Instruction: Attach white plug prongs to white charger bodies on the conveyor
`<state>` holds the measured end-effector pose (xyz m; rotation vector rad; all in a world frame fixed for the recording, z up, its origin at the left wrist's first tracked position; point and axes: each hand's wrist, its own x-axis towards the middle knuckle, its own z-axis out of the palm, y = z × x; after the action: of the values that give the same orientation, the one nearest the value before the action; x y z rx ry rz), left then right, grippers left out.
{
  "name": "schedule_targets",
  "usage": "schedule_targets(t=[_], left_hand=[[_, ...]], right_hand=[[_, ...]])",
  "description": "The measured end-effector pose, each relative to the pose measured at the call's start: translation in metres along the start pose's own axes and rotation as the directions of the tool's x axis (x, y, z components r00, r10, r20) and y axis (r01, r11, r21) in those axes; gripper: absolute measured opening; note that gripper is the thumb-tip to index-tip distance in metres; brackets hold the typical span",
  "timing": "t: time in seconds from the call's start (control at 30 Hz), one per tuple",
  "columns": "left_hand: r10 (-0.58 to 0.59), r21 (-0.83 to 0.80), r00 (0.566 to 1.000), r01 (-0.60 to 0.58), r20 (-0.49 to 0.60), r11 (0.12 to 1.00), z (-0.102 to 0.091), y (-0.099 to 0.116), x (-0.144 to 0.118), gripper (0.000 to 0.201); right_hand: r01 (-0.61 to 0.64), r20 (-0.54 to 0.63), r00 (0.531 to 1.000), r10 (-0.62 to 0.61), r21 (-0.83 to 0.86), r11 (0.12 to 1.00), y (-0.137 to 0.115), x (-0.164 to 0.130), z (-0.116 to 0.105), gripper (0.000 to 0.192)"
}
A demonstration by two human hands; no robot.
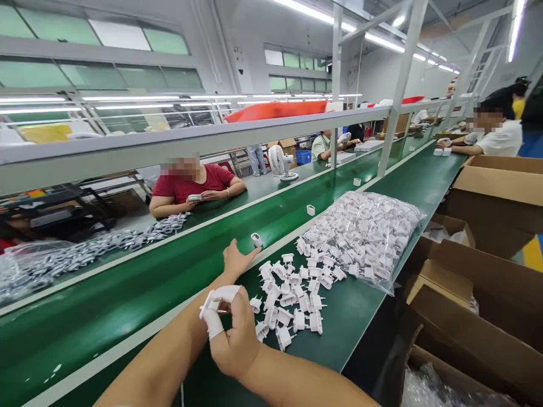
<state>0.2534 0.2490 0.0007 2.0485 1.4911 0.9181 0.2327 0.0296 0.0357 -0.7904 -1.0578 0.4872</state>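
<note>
Left hand (236,261) stretched forward, palm down, fingers together and extended, forearm running long behind it. Right hand (232,330) curled in close, white-wrapped fingers (214,322) pinched against the thumb, wrist bent inward.

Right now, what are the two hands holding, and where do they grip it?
The right hand, with white taped fingers, pinches a small white plastic plug part at its fingertips; the exact grip is unclear. The left hand holds nothing, reaching toward a white part on the belt.

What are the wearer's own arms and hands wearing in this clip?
Both forearms are bare, with no sleeves, watch or bracelet in view. The right hand has white finger cots or tape on two fingers. The left hand shows no covering.
</note>
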Motion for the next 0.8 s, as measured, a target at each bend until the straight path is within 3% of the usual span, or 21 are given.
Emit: schedule_targets(t=[0.07, 0.17, 0.27, 0.4, 0.5, 0.6, 0.7, 0.8], left_hand=[[-0.048, 0.023, 0.999, 0.048, -0.008, 0.999, 0.021, 0.015, 0.012, 0.097], [-0.143, 0.038, 0.990, 0.143, -0.011, 0.989, 0.037, 0.024, 0.023, 0.065], [-0.215, 0.033, 0.977, 0.215, -0.002, 0.976, 0.038, 0.021, 0.024, 0.046], [-0.179, -0.046, 0.983, 0.180, 0.030, 0.983, 0.024, 0.017, 0.016, 0.041], [-0.107, -0.160, 0.994, 0.112, 0.039, 0.981, -0.003, 0.010, -0.007, 0.043], [-0.039, -0.291, 0.997, 0.057, 0.066, 0.955, -0.047, -0.011, -0.050, 0.056], [0.003, -0.389, 0.994, 0.040, 0.107, 0.921, -0.101, -0.040, -0.113, 0.067], [-0.007, -0.392, 0.988, 0.068, 0.157, 0.917, -0.147, -0.059, -0.174, 0.065]], right_hand=[[0.047, -0.024, 0.999, -0.047, -0.008, 0.999, -0.002, 0.002, -0.002, 0.018], [0.113, -0.054, 0.992, -0.117, -0.069, 0.991, -0.005, 0.005, -0.003, 0.018], [0.180, -0.062, 0.980, -0.191, -0.155, 0.971, -0.006, 0.007, -0.004, 0.020], [0.223, -0.054, 0.970, -0.238, -0.193, 0.955, -0.003, 0.008, -0.004, 0.022], [0.123, -0.080, 0.987, -0.136, -0.154, 0.980, -0.001, 0.012, -0.004, 0.021], [-0.106, -0.138, 0.985, 0.104, -0.005, 0.994, 0.002, 0.018, -0.003, 0.026], [-0.325, -0.136, 0.926, 0.352, 0.187, 0.927, 0.007, 0.023, 0.001, 0.042], [-0.517, -0.018, 0.843, 0.537, 0.246, 0.820, 0.009, 0.025, 0.004, 0.048]])
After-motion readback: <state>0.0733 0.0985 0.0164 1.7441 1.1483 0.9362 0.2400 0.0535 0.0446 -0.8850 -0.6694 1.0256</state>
